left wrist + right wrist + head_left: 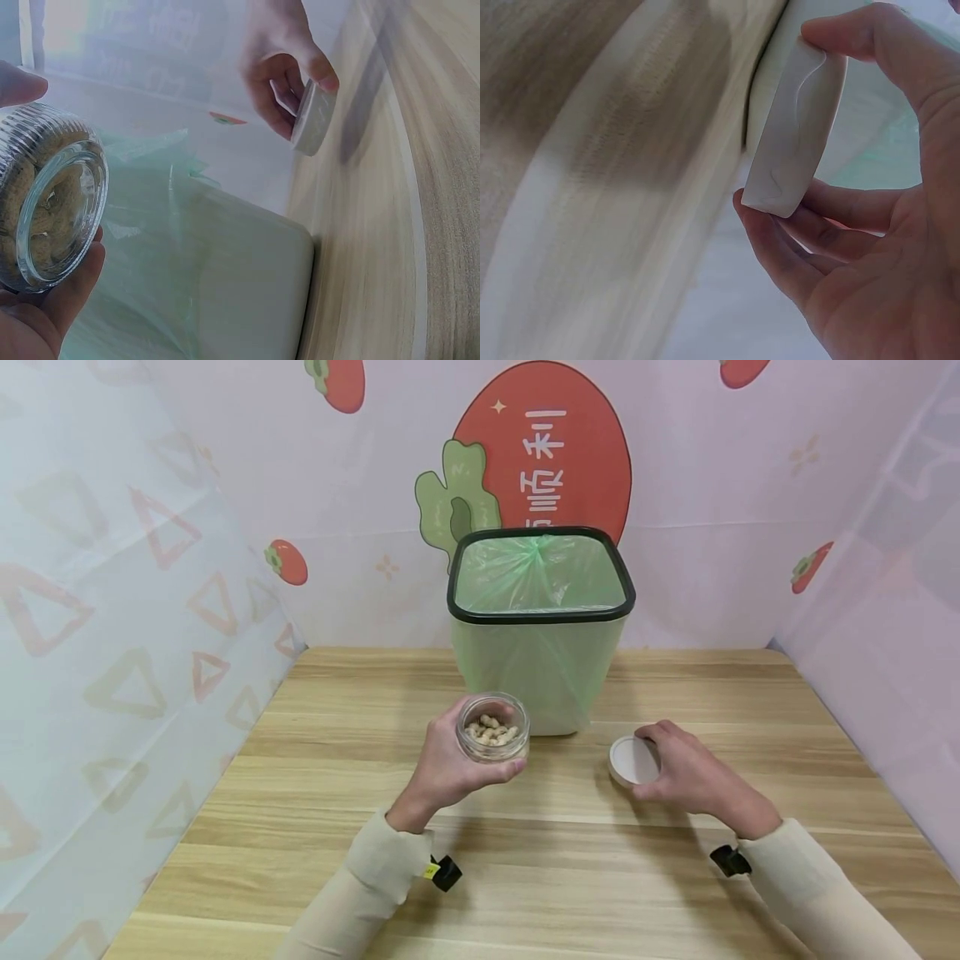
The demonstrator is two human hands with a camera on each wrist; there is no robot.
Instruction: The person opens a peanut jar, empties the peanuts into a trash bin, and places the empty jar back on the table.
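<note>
My left hand (447, 762) grips a clear glass jar (480, 758) from its left side, fingers behind and thumb in front. Its open mouth faces the head camera, and peanuts in their shells (491, 731) lie inside. The left wrist view shows the jar's ribbed side and round base (64, 214). Off to the right, my right hand (686, 774) holds a round white lid (632, 762) by its rim, just above the table. Thumb and fingertips pinch the lid's edge (799, 131) in the right wrist view.
A pale bin (525, 672) with a black rim and a green plastic liner (540, 572) stands on the wooden table (337, 735), behind the jar. Printed cloth walls (360, 485) enclose the back and both sides.
</note>
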